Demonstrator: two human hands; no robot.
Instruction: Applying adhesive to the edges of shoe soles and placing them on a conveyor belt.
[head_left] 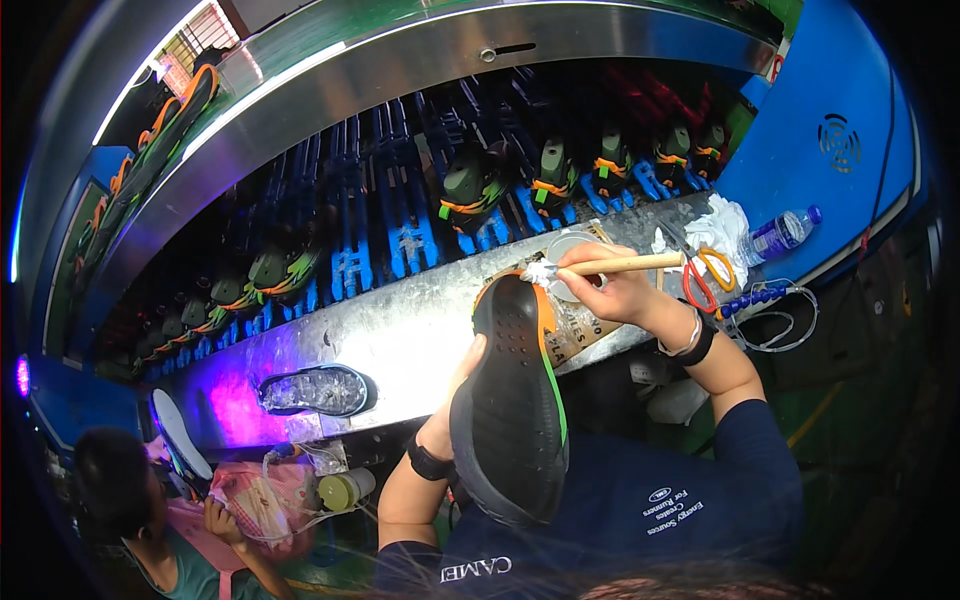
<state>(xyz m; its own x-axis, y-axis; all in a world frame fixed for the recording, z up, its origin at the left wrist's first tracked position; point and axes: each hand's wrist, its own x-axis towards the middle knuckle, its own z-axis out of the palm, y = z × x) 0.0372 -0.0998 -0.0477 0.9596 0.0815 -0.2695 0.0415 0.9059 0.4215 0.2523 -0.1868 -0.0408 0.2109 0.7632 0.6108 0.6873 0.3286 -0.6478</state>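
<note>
My left hand [451,405] is closed round the side of a dark shoe [512,400], with its black underside turned up and its edge orange and green. Most of those fingers are hidden behind the shoe. In my right hand [618,292] is a brush [632,264] with a pale wooden handle, pinched between the fingers. Its white-coated bristles meet the orange-edged far end of the shoe. Just behind the brush a round, whitish dish [568,243] shows in part on the metal bench.
On the metal bench [400,330] lie a dark sole [315,390], scissors [700,280], crumpled white cloth [722,228] and a plastic bottle [783,234]. Behind it, shoes [470,190] sit on blue racks under a steel hood. A co-worker [120,490] sits at lower left.
</note>
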